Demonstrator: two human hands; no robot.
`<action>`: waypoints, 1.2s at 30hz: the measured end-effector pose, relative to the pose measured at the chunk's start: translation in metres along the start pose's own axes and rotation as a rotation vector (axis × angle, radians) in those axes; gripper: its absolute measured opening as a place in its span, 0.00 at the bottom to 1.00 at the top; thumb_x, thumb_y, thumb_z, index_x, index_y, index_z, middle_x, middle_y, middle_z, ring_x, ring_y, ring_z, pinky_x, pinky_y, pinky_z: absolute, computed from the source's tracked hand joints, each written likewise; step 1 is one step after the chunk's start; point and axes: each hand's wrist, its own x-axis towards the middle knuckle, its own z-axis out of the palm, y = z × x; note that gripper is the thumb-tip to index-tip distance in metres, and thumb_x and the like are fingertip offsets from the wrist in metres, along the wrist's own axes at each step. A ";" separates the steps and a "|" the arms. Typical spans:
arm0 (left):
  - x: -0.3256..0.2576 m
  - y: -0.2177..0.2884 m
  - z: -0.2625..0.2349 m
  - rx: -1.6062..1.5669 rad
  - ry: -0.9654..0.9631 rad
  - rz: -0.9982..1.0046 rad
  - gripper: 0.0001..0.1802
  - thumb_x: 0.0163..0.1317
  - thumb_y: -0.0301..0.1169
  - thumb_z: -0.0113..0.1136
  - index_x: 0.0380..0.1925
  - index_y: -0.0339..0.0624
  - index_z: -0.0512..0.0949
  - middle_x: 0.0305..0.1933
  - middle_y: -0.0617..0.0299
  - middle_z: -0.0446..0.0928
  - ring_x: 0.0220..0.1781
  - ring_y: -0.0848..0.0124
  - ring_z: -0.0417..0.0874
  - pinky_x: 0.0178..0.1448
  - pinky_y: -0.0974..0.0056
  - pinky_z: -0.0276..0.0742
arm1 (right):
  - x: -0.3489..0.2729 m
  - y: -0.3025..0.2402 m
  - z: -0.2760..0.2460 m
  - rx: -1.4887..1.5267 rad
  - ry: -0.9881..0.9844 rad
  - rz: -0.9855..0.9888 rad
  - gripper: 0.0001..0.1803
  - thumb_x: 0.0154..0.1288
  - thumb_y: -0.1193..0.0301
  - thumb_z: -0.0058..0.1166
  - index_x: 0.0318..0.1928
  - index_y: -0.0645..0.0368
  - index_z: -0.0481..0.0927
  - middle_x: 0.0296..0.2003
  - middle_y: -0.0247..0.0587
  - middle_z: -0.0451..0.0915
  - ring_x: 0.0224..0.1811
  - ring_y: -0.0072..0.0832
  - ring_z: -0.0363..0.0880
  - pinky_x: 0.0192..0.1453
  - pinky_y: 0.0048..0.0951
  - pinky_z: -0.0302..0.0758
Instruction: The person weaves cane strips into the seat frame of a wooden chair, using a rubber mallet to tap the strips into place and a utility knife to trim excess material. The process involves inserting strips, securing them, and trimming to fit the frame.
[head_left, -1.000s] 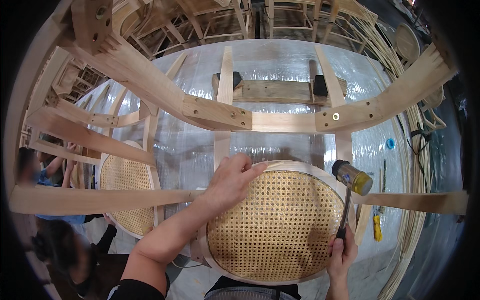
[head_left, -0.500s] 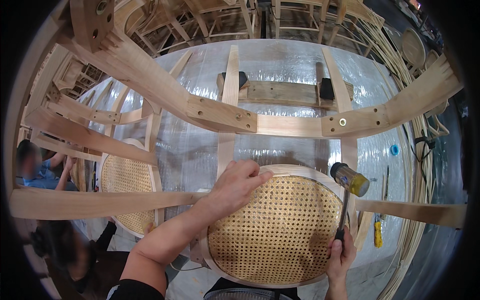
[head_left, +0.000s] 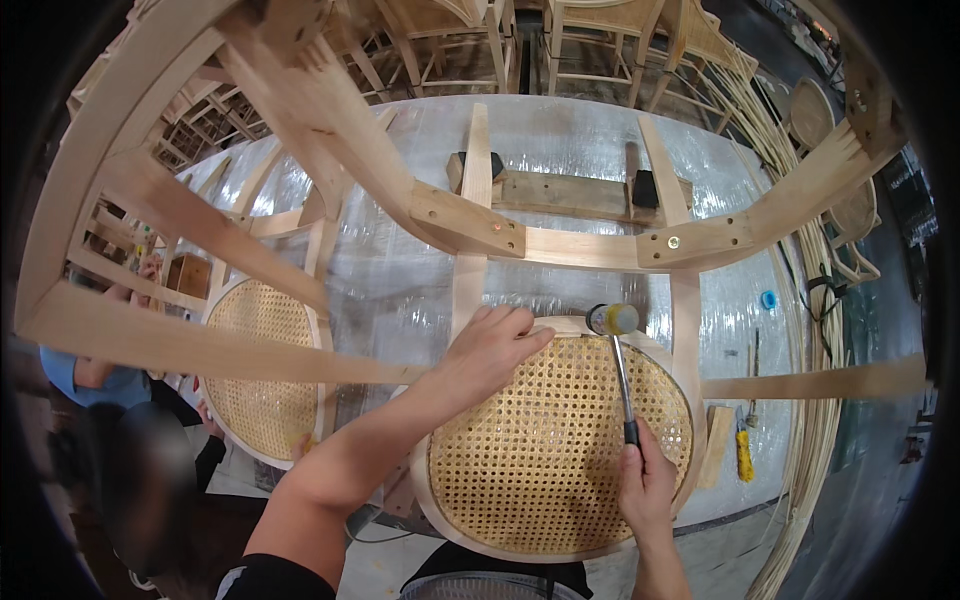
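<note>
"Cane seat (head_left: 530, 460) under both hands — how did the fingers stand?"

"The left hand (head_left: 488, 355) lay bent over its upper rim; whether those fingertips pinched anything, I could not tell. The right hand (head_left: 646, 480) was wrapped round the black grip of a mallet (head_left: 612, 320). Its head showed over the rim, just beside the left fingertips, and contact was impossible to judge."

"What else was hidden?"

"The left forearm (head_left: 350, 460) crossed the seat's upper left edge, and the right hand covered some weave at lower right."

"And its looks, its place?"

"Golden open weave, dotted with holes, in a pale rounded wooden frame. It stood before the person's lap, at the near side of a plastic-wrapped table (head_left: 385, 240), with a pale chair frame (head_left: 580, 248) arching beyond."

"Any containers?"

"Far left, a brown boxy thing (head_left: 188, 277), its inside out of sight. A clear ribbed piece (head_left: 485, 588) was cut off at the bottom — perhaps a container, I could not tell."

"Further out?"

"A second cane seat (head_left: 262, 350), left, beside a blurred co-worker (head_left: 130, 470)."
</note>
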 end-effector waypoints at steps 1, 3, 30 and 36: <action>0.001 0.003 -0.002 0.010 -0.014 0.004 0.33 0.55 0.18 0.65 0.64 0.51 0.83 0.50 0.61 0.76 0.55 0.58 0.77 0.61 0.54 0.71 | -0.004 -0.001 0.002 -0.019 0.018 -0.012 0.23 0.85 0.69 0.50 0.74 0.61 0.75 0.28 0.35 0.78 0.28 0.19 0.75 0.35 0.27 0.73; 0.002 0.007 -0.006 0.031 -0.033 0.002 0.33 0.54 0.18 0.66 0.64 0.50 0.82 0.51 0.62 0.76 0.55 0.59 0.76 0.62 0.54 0.71 | -0.011 -0.007 0.010 -0.054 0.046 -0.041 0.23 0.85 0.70 0.50 0.74 0.61 0.75 0.28 0.37 0.78 0.28 0.20 0.76 0.34 0.28 0.73; -0.003 0.005 0.003 0.156 0.046 0.067 0.30 0.56 0.19 0.66 0.62 0.47 0.82 0.54 0.64 0.78 0.59 0.58 0.77 0.67 0.54 0.76 | -0.026 -0.024 0.032 -0.277 0.316 -0.350 0.23 0.84 0.73 0.49 0.74 0.61 0.74 0.41 0.60 0.85 0.39 0.52 0.88 0.44 0.44 0.81; -0.005 0.008 0.002 0.193 0.062 0.102 0.20 0.68 0.26 0.58 0.59 0.47 0.84 0.54 0.64 0.78 0.60 0.59 0.78 0.68 0.54 0.76 | -0.010 -0.024 0.019 -0.504 0.029 -0.052 0.25 0.82 0.74 0.52 0.76 0.61 0.73 0.36 0.57 0.84 0.31 0.50 0.85 0.37 0.42 0.78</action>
